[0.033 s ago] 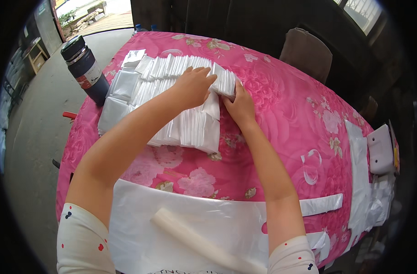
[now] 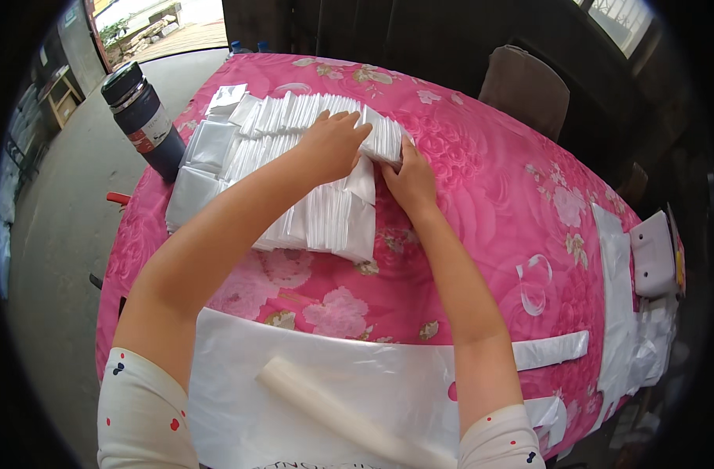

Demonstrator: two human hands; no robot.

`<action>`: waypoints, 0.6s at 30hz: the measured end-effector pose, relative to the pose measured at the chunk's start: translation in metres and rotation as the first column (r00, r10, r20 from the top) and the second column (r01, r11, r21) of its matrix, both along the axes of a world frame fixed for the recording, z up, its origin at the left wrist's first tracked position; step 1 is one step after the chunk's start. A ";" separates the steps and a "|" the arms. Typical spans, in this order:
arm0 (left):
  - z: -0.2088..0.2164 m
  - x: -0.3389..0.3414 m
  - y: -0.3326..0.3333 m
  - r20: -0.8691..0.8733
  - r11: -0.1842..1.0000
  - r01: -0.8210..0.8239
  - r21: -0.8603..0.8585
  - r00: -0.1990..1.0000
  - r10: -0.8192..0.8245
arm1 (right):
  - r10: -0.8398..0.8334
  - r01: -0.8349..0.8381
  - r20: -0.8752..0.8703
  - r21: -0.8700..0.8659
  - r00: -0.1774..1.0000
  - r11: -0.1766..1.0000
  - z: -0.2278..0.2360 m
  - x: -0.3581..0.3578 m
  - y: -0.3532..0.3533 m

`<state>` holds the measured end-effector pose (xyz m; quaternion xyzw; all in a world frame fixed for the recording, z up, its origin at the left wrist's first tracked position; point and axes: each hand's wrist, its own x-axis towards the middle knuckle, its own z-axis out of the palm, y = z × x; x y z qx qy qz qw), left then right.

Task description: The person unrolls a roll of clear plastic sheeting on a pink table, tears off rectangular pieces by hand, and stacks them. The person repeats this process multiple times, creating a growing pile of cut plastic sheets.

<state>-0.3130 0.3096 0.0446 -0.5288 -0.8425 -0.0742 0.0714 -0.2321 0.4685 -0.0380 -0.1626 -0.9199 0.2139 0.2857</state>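
Note:
Folded clear-white plastic bags [image 2: 263, 141] stand on edge in packed rows on the far left part of the table. My left hand [image 2: 337, 146] lies over the far row, fingers spread and touching the bags' upper edges. My right hand [image 2: 411, 178] grips the right end of that row, its thumb and fingers about a bundle of folded bags [image 2: 382, 139]. Part of its grip is hidden behind the bundle. My left forearm covers some of the nearer rows.
A pink flowered cloth [image 2: 482, 234] covers the table. A dark flask [image 2: 147, 121] stands at the left edge. Near me lies a large plastic sheet [image 2: 239, 375] with a pale roll [image 2: 318, 399]. White strips [image 2: 532, 285] and a white box [image 2: 652, 254] are at right; a chair [image 2: 525, 90] stands beyond.

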 end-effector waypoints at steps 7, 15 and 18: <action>-0.011 -0.008 0.029 0.107 0.986 -0.167 0.002 0.980 0.166 | -0.071 0.061 -0.063 -0.144 0.995 0.988 0.001 -0.002 0.003; -0.034 -0.011 0.042 -0.006 0.996 -0.045 0.071 0.999 0.045 | -0.035 0.010 -0.100 -0.242 0.994 0.970 -0.004 0.001 0.007; -0.032 -0.008 0.045 -0.003 0.998 -0.047 0.051 0.999 0.047 | -0.026 0.006 -0.041 -0.412 0.999 0.911 0.009 0.006 0.004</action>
